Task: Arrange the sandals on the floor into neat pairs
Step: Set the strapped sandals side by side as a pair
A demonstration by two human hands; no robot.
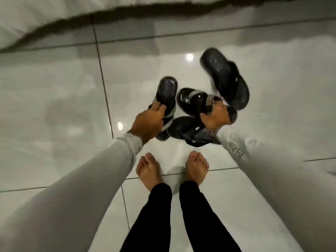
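I am looking down past two bare feet [171, 170] at a loose cluster of four dark sandals on the glossy tiled floor [54, 106]. My left hand [148, 120] is closing on the left grey-strapped sandal [166, 95], its fingers [159, 107] curled over the grey strap and clamped there — a strap grip, I judge, because it lets the sole hang level and keeps it easy to steer. My right hand [216, 118] is doing the same with the matching grey-strapped sandal [196, 100], fingers [217, 108] tucked under and around its strap and closed on it. That sandal is lying at an angle to its partner, toe pointing up and left, so the two are near each other but not yet parallel.

Two plain black flip-flops are making up the other pair. One black flip-flop [225, 79] is lying further out to the right, tilted, just beside the right hand's sandal; whether it is touching I cannot tell. The other black flip-flop [189, 131] is sitting nearest the feet, partly under the right wrist and grey sleeve [241, 151], pointing across the others.

Taking both matching sandals at once seems sensible — they can be set side by side together. The flip-flops are waiting, well out of line with each other.
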